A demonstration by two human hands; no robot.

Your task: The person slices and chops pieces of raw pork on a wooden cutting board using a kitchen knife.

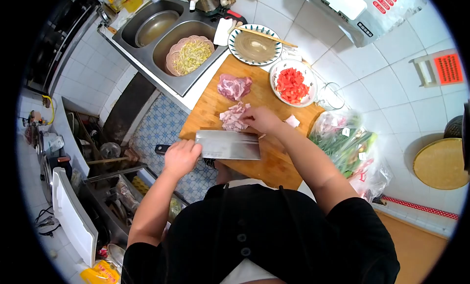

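Observation:
My left hand (182, 158) is closed round the black handle of a cleaver (228, 145), whose wide blade lies across the wooden cutting board (280, 167), pointing right. Just above the blade, my right hand (259, 120) has its fingers bent and pinched at the right side of a pile of chopped pale-pink meat (232, 118). A larger piece of raw meat (234, 87) sits farther back on the board. One small pale piece (292, 121) lies to the right of my right hand.
A bowl of cut red pieces (293, 83) and a patterned plate (254, 45) with chopsticks stand behind. Bean sprouts (193, 56) fill a pink basket in the sink (161, 56). Bagged greens (342, 142) and a glass (333, 95) are at the right.

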